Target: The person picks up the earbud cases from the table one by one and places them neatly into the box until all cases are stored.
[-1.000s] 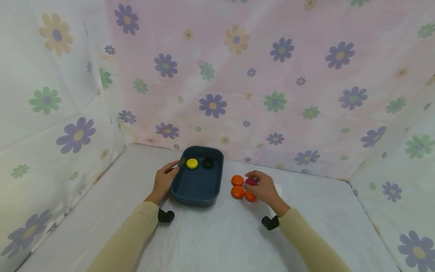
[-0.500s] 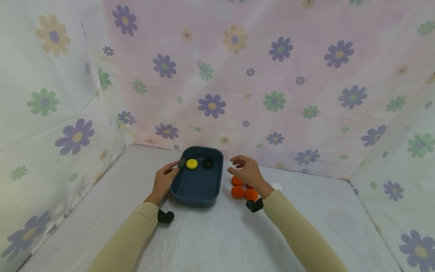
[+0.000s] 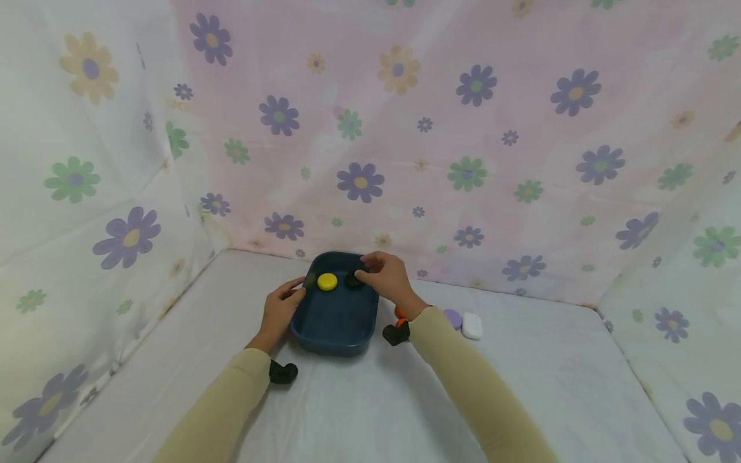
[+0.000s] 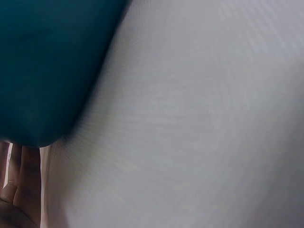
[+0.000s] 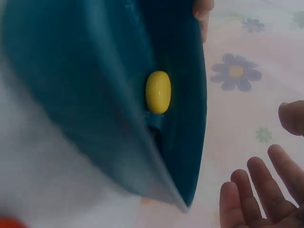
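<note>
A deep teal-blue rectangular dish (image 3: 332,325) stands on the white cloth. Inside, toward its far end, lie a glossy yellow round piece (image 3: 327,281) and a black round piece (image 3: 350,281). My left hand (image 3: 279,315) holds the dish's left rim, thumb and fingertips at the edge. Over the far right rim hovers my right hand (image 3: 389,278), its thumb tip overlapping the black piece in the head view. In the right wrist view that right hand (image 5: 273,197) has its fingers apart and nothing between them. Part of the dish wall (image 4: 52,71) fills the left wrist view's corner.
Orange round pieces (image 3: 401,312) lie right of the dish, mostly hidden by my right forearm. Beyond them are a lilac disc (image 3: 453,318) and a white rounded block (image 3: 471,326). Flower-printed curtains (image 3: 417,161) enclose the back and sides.
My right hand has left the magenta piece among the orange ones and moved left, empty, to the dish's far right rim. The lilac disc has come into view. My left hand stays put.
</note>
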A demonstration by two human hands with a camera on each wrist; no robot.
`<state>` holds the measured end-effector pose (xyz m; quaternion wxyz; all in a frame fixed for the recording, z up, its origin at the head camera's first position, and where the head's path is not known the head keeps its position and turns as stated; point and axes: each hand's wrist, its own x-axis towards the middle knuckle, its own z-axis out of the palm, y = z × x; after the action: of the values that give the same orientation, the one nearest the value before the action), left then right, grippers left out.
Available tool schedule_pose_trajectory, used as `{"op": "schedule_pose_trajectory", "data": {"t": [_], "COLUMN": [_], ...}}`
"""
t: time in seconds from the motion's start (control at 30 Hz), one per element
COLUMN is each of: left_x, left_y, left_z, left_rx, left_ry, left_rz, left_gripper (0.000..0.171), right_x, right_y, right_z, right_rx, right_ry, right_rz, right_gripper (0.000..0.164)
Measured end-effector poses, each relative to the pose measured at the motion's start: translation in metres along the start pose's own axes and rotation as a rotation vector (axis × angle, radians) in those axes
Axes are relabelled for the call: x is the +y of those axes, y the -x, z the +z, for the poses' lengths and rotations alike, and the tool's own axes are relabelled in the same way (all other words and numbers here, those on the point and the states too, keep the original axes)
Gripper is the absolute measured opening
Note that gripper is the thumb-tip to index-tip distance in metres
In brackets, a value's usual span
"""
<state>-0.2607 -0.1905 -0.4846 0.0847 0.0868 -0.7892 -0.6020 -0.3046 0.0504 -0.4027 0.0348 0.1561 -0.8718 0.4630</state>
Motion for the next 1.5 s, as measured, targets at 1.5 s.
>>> {"op": "schedule_pose_trajectory", "data": {"t": [1.5], "left_x": [-0.003], "left_y": [-0.003], "left_z": [0.001], "left_rx": [0.028], "left_ry": [-0.006], "left_rz": [0.016], "left_gripper": [0.037], "right_x": [-0.004], "right_y": [-0.028], "right_z": [0.099], "right_rx": [0.103], "right_ry": [-0.066], "right_rz": [0.020], "right_gripper": [0.037]}}
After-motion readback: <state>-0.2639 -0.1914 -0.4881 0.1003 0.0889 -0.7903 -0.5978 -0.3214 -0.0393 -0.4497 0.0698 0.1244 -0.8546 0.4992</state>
